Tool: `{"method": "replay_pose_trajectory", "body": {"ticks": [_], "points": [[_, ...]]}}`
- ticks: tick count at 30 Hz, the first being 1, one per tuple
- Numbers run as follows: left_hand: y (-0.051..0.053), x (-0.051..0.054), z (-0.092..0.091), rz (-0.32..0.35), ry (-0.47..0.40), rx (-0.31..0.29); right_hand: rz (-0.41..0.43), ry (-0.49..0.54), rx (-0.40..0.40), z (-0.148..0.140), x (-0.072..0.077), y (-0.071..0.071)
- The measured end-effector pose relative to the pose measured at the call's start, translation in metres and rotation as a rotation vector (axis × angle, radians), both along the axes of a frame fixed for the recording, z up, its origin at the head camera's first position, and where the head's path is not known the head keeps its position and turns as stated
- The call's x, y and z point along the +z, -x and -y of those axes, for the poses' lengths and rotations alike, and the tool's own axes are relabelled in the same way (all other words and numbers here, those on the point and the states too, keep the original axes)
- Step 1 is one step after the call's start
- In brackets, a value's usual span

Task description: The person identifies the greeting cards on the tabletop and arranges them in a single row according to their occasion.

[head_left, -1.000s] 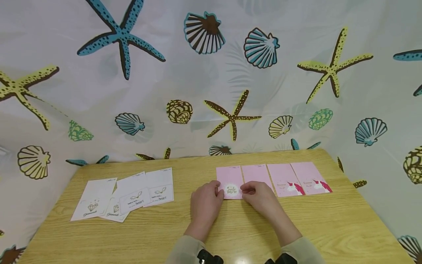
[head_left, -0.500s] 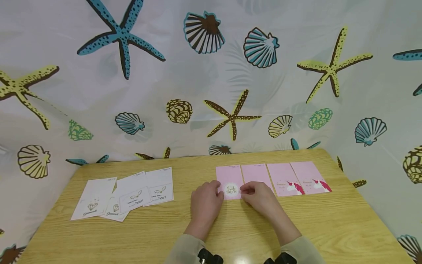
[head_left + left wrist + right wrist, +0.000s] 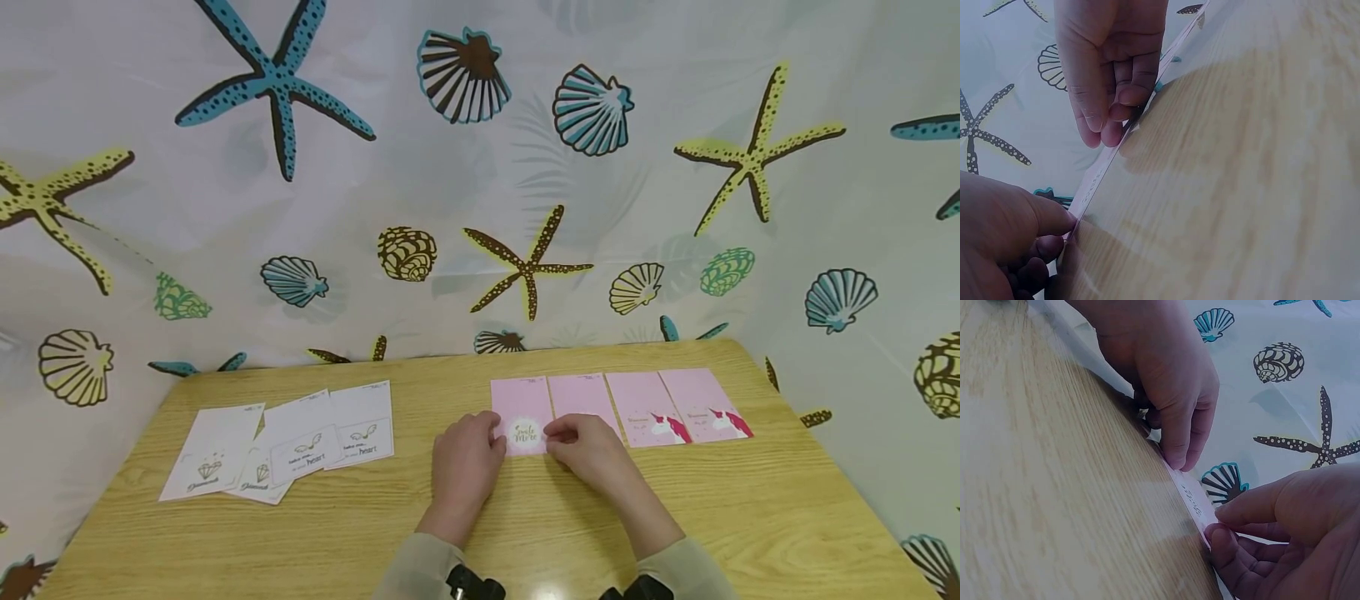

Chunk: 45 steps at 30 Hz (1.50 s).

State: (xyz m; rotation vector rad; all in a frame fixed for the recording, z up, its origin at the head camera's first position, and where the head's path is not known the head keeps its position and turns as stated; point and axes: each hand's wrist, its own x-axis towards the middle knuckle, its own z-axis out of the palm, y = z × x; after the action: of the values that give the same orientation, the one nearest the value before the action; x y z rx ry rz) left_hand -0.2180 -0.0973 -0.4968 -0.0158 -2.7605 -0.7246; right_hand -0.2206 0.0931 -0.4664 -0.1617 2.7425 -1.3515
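Note:
A pink card point(image 3: 521, 404) with a white circle and gold lettering lies on the table between the two hands. The left hand point(image 3: 467, 460) pinches its left edge near the bottom; the right hand point(image 3: 592, 450) pinches its right edge. Both wrist views look along the card nearly edge-on: in the left wrist view the left hand point(image 3: 1004, 231) is at lower left, and in the right wrist view the right hand point(image 3: 1297, 531) is at lower right. A second pink card point(image 3: 577, 393) lies just right, its lower part partly hidden by the right hand.
Two pink unicorn cards point(image 3: 647, 404) continue the row to the right. Several white cards point(image 3: 363, 417) with diamond or winged-heart prints lie at the left, some overlapping. A curtain with shells and starfish point(image 3: 529, 267) rises behind the wooden table point(image 3: 337, 533).

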Motion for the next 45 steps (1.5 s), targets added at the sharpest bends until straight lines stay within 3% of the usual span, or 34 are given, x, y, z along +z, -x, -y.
{"method": "replay_pose_trajectory", "body": {"ticks": [5, 12, 20, 32, 38, 45], "points": [[-0.001, 0.001, 0.003, 0.025, -0.034, 0.004, 0.001, 0.003, 0.005, 0.002, 0.001, -0.001], [-0.003, 0.007, 0.01, 0.009, -0.166, -0.015, -0.014, 0.004, 0.0, 0.004, 0.005, -0.002], [-0.012, 0.022, 0.027, -0.021, -0.156, 0.025, -0.069, 0.081, 0.014, 0.015, 0.007, -0.002], [-0.035, 0.034, 0.083, -0.036, -0.126, 0.107, 0.009, 0.371, 0.091, 0.064, 0.012, -0.005], [-0.044, 0.035, 0.117, -0.062, -0.111, 0.152, 0.017, 0.396, 0.149, 0.088, 0.012, -0.007], [-0.049, 0.034, 0.156, -0.03, -0.125, 0.194, 0.036, 0.41, 0.211, 0.113, 0.013, -0.009]]}}
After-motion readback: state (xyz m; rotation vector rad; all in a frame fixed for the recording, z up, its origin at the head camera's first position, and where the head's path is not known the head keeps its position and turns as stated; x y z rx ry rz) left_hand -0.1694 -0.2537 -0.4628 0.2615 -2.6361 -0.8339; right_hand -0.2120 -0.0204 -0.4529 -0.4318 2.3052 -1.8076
